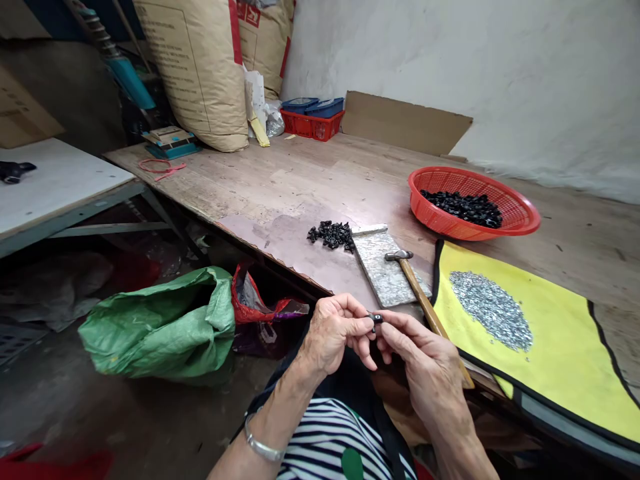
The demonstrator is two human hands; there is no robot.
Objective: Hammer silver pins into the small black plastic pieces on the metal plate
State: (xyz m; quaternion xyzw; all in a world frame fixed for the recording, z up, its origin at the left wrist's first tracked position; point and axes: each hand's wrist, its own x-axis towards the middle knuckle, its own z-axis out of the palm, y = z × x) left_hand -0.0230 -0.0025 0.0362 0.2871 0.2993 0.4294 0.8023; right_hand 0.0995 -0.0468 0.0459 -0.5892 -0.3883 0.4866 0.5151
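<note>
"Where's the work?"

"Above the lap; left hand (333,337) and right hand (420,363) both pinch one small black piece (375,319) at the fingertips; its long axis lies roughly crosswise."

"Around it?"

"One hammer (415,287) just beside; on the bench (280,180), one heap of black pieces (331,235); one red basket (520,213)."

The left hand (335,337) and right hand (425,363) pinch a small black part (375,319) by a wooden-handled hammer (413,283) lying on a speckled slab (383,270), beside a yellow cloth (565,333).
</note>
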